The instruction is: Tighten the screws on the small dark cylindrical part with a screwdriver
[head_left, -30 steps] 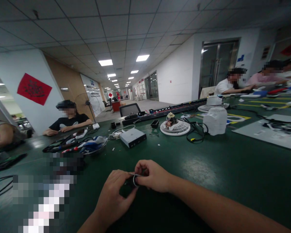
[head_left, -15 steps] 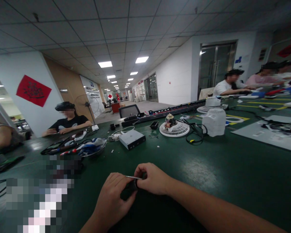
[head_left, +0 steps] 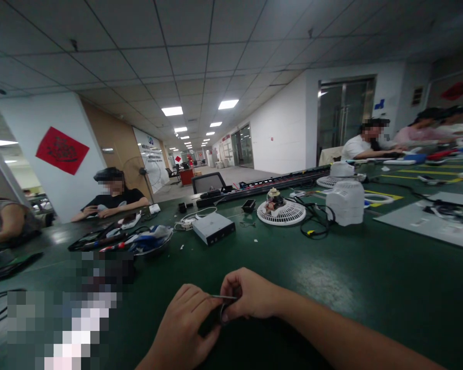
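Dark round-edged piece (head_left: 223, 312) sits over the bench (head_left: 200, 262) in the head view, apparently clasped by the left hand (head_left: 191, 324); the right hand (head_left: 252, 295) pinches a thin grey strip (head_left: 223, 296) beside it. Fine fingertip work seems underway; the next move likely calls for steady grip.

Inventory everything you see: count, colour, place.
Part: one, dark, between hands
Strip: one, grey, at fingertips
Table: one, green, below hands
Drive: one, grey, mid-table
Grilles: two, white, right of drive
Housings: two, white, right
Tray: one, black, right of drive
Sheet: one, grey, far right
Cables: several, black and white, table
Bundle: one, blue and white, left
Signs: at least two, red, walls
Lights: several, white, ceiling
Co-workers: at least five, mixed tops, both sides
Left hand: one, bare, at part
Right hand: one, bare, at part
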The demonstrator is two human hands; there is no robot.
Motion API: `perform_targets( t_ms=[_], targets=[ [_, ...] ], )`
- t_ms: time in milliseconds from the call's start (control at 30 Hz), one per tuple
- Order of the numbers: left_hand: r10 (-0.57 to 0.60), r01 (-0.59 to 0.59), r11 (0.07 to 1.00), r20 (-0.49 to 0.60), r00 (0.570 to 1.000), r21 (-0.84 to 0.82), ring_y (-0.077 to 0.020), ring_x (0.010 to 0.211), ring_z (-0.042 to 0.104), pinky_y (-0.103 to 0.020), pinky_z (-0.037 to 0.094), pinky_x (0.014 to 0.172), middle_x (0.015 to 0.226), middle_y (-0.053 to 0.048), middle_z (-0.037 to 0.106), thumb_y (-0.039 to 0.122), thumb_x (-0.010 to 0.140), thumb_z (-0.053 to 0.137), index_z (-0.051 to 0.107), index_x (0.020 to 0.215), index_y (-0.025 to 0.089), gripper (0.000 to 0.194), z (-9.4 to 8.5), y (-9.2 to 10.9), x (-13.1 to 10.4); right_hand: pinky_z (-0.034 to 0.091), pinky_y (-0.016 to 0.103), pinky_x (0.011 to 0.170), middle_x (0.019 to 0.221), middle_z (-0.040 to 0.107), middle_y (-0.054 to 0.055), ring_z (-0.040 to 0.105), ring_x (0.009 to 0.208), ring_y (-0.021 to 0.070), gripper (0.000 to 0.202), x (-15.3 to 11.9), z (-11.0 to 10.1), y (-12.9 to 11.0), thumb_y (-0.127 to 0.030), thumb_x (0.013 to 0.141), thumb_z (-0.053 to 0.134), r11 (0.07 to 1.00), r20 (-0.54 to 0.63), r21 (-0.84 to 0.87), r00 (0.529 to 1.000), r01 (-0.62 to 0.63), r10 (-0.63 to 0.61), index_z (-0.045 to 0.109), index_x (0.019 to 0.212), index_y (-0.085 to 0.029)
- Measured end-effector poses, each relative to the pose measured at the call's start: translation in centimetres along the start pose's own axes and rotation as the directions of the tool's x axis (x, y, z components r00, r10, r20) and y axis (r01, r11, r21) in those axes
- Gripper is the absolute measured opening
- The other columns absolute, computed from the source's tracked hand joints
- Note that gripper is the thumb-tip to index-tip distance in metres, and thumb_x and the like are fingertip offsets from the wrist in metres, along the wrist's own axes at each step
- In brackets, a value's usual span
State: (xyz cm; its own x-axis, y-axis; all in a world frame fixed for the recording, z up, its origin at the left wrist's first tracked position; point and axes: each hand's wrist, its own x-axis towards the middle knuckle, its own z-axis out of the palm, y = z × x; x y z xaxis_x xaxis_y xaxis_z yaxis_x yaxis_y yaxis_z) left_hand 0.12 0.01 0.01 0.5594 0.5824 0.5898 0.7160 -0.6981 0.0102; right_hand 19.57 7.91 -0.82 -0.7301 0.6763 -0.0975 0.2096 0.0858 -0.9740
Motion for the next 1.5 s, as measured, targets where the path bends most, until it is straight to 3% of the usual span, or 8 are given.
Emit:
perform_targets(
  t_ms=[167,367,567,733,967,1200,1333,1500],
  targets=[
    [0.020,-0.019,0.999,-0.033,0.999,0.035,-0.0205,0.071,0.063,-0.035,0.050,0.064,0.080,-0.005,0.069,0.011,0.075,0.061,0.065,0.095,0.022,0.024,-0.2,-0.2,0.1,0.039,0.018,0.052,0.070,0.064,-0.004,0.054,0.061,0.0082,0.032,-0.2,0.7,0.1,-0.025,0.060,0.085,0.978,-0.125,-0.174,0.983,0.114,-0.137,0.069,0.086,-0.015],
    [0.001,0.003,0.998,-0.055,0.998,0.065,-0.0203,0.072,0.064,-0.033,0.051,0.063,0.080,-0.005,0.069,0.012,0.075,0.063,0.065,0.097,0.023,0.024,-0.1,-0.6,0.0,0.038,0.018,0.052,0.075,0.066,0.000,0.056,0.063,0.0097,0.022,0.1,0.9,0.2,-0.025,0.070,0.074,0.956,-0.194,-0.271,0.966,0.116,-0.172,0.072,0.090,-0.015],
    [-0.015,0.016,0.998,-0.032,0.999,0.056,-0.0207,0.074,0.064,-0.033,0.052,0.065,0.082,-0.005,0.070,0.012,0.075,0.064,0.064,0.100,0.023,0.027,0.0,-0.7,-0.1,0.039,0.017,0.049,0.074,0.065,-0.001,0.054,0.059,0.0086,0.028,0.1,0.7,0.2,-0.026,0.066,0.077,0.968,-0.169,-0.233,0.976,0.094,-0.136,0.072,0.091,-0.015],
    [0.009,-0.008,0.999,-0.031,0.999,0.043,-0.0199,0.074,0.063,-0.033,0.051,0.064,0.083,-0.003,0.070,0.010,0.074,0.065,0.064,0.103,0.024,0.032,0.0,-0.6,-0.2,0.041,0.017,0.049,0.075,0.065,-0.002,0.054,0.056,0.0079,0.039,0.1,0.2,0.3,-0.027,0.060,0.082,0.993,-0.046,-0.103,0.997,0.049,-0.054,0.070,0.095,-0.015],
    [0.018,-0.017,1.000,-0.081,0.997,0.016,-0.0193,0.073,0.062,-0.033,0.049,0.066,0.081,-0.002,0.069,0.010,0.077,0.063,0.064,0.099,0.023,0.025,-0.1,-0.9,-0.4,0.042,0.018,0.056,0.075,0.068,-0.001,0.059,0.066,0.0106,0.028,-0.2,0.9,-0.2,-0.032,0.066,0.079,0.949,-0.177,-0.284,0.966,0.133,-0.189,0.073,0.088,-0.016],
    [-0.059,0.062,0.997,-0.068,0.996,0.041,-0.0206,0.076,0.064,-0.034,0.050,0.068,0.084,-0.003,0.070,0.011,0.075,0.065,0.065,0.097,0.022,0.025,0.0,-1.1,-0.4,0.042,0.019,0.056,0.078,0.072,0.002,0.061,0.068,0.0120,0.021,-0.3,1.3,-0.5,-0.031,0.077,0.068,0.918,-0.218,-0.382,0.955,0.107,-0.202,0.074,0.090,-0.016],
    [-0.130,0.134,0.988,-0.060,0.990,0.071,-0.0221,0.080,0.066,-0.035,0.052,0.071,0.088,-0.003,0.072,0.013,0.075,0.066,0.066,0.096,0.023,0.024,0.1,-1.7,-0.7,0.044,0.022,0.062,0.087,0.073,0.002,0.063,0.074,0.0138,0.024,-1.1,0.4,-1.4,-0.036,0.084,0.062,0.827,-0.192,-0.542,0.936,0.149,-0.295,0.073,0.099,-0.020],
    [-0.237,0.245,0.967,-0.094,0.967,0.077,-0.0235,0.085,0.067,-0.037,0.054,0.075,0.094,-0.004,0.073,0.020,0.074,0.067,0.067,0.100,0.023,0.026,-0.1,-2.4,-1.1,0.044,0.028,0.072,0.093,0.075,0.003,0.066,0.083,0.0181,0.024,-2.3,-1.0,-2.6,-0.030,0.089,0.055,0.569,-0.097,-0.807,0.916,0.157,-0.390,0.074,0.102,-0.024]
  ],
)
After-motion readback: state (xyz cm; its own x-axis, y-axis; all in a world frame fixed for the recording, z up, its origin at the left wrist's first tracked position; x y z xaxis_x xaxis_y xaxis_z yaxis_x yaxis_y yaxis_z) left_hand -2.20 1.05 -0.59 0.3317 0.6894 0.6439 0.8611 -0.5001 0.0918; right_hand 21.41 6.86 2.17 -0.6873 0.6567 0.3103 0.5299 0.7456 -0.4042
